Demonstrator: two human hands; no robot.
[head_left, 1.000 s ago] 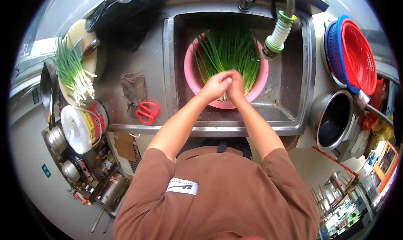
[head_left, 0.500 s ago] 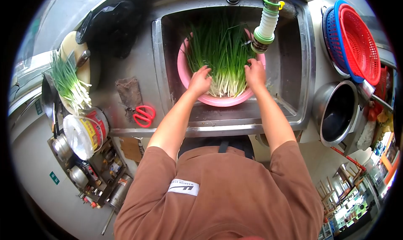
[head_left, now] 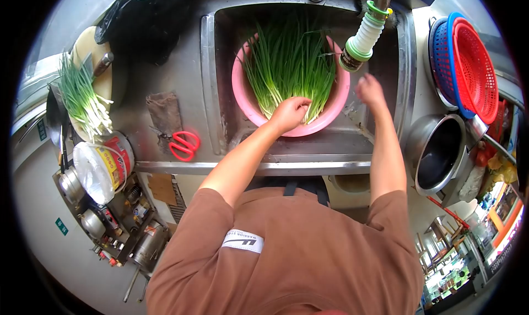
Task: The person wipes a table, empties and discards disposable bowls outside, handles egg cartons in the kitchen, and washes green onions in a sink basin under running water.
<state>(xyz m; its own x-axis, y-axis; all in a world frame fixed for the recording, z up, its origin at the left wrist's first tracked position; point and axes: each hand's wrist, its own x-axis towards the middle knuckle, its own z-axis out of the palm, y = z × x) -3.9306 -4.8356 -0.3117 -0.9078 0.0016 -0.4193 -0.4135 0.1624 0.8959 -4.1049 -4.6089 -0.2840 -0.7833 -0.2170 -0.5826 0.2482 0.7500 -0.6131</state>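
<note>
A thick bunch of scallions (head_left: pixel 292 61) lies in a pink basin (head_left: pixel 326 121) inside the steel sink, green tops away from me and white ends toward me. My left hand (head_left: pixel 292 114) is over the near rim of the basin, its fingers curled together at the white ends; a little pale stalk shows at the fingertips. My right hand (head_left: pixel 370 92) hangs over the sink just right of the basin, apart from the scallions and below the tap's hose. Its fingers look bent, but motion blurs them.
A ribbed white-green tap nozzle (head_left: pixel 363 39) overhangs the basin's right side. Red scissors (head_left: pixel 184 146) and a brown cloth (head_left: pixel 163 112) lie left of the sink. More scallions (head_left: pixel 82 97) and a knife (head_left: pixel 103 64) rest on a cutting board. Colanders (head_left: pixel 474 67) and a steel pot (head_left: pixel 438 155) stand right.
My right hand has left the scallions and moved right, out of the basin. My left hand has shifted right across the white ends, and its fingers have closed. The view has tilted slightly.
</note>
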